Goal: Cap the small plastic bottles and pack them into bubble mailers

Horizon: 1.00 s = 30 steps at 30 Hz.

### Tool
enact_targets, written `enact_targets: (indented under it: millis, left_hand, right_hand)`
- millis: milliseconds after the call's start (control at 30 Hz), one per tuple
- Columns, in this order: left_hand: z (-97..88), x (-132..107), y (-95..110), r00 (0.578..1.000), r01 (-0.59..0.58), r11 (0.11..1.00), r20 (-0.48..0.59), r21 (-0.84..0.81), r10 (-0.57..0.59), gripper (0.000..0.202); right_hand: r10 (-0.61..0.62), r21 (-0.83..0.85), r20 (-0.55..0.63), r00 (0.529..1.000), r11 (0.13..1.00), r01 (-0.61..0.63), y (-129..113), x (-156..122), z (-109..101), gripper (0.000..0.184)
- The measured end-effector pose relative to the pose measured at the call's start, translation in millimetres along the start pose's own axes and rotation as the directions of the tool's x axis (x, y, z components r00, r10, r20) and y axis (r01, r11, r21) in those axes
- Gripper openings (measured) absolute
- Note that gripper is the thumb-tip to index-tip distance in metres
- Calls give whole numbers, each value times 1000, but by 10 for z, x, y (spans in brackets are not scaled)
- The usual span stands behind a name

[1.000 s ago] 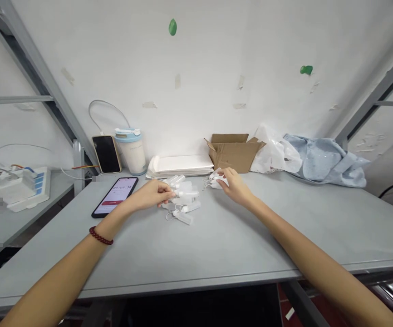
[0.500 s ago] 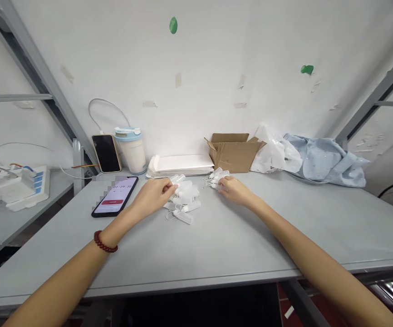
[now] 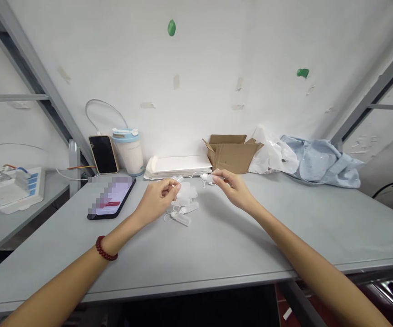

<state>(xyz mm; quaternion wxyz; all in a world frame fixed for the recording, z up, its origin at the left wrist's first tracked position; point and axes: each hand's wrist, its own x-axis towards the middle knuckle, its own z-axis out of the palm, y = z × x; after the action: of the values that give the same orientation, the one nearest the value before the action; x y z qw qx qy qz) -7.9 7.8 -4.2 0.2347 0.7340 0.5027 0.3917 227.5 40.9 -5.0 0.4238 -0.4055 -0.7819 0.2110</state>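
Tbl front free, btls block mid, box rear

The left fingers partly hide the pile of translucent bottles.

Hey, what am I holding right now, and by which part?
Your right hand appears to pinch a small bottle by its translucent body, leaving the white cap clear of the fingers. Whether your left hand holds anything cannot be told.

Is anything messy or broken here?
The wall looks scruffy: green scraps and torn tape bits are stuck on it. A white scrap lies on the red floor, like dropped litter. The small plastic bottles near the left hand are jumbled. I see no spill.
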Motion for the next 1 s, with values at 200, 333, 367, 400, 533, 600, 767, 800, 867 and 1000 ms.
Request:
enact_targets:
  millis: [200, 333, 367, 400, 533, 600, 767, 800, 867, 1000]
  left_hand:
    - [24, -4, 43, 995, 69, 992, 86, -109, -60, 31]
    - [36, -16, 87, 989, 100, 981, 128, -166, -79, 27]
    - [36, -18, 97, 987, 105, 980, 140, -169, -82, 26]
    - [34, -18, 105, 984, 112, 979, 154, -172, -85, 25]
    - [18, 2, 90, 958, 214, 940, 245, -267, -149, 23]
    - [11, 16, 58, 943, 286, 883, 274, -371, -191, 22]
    - [7, 25, -8, 929, 348, 795, 298, -497, -221, 20]
    - [9, 23, -11, 928, 349, 794, 303, -498, -218, 20]
    - [13, 20, -10, 928, 345, 797, 306, -495, -212, 21]
    - [20, 22, -2, 929, 342, 805, 305, -485, -210, 22]
  right_hand:
    - [-78, -21, 41, 996, 997, 79, -49, -65, 87, 25]
    - [-104, -33, 49, 993, 994, 106, -72, -81, 109, 23]
    - [-107, -38, 50, 993, 993, 109, -77, -84, 113, 23]
    - [-110, -42, 51, 993, 993, 112, -82, -87, 117, 23]
    - [-127, -30, 53, 990, 991, 129, -93, -104, 131, 23]
    - [-129, -15, 67, 989, 991, 130, -100, -114, 136, 24]
    - [-122, 4, 93, 988, 993, 122, -132, -128, 138, 24]
    - [-123, 5, 96, 988, 992, 123, -137, -128, 137, 24]
    - [-122, 6, 98, 988, 992, 122, -142, -126, 134, 24]
    - [-119, 18, 102, 988, 993, 118, -139, -127, 131, 26]
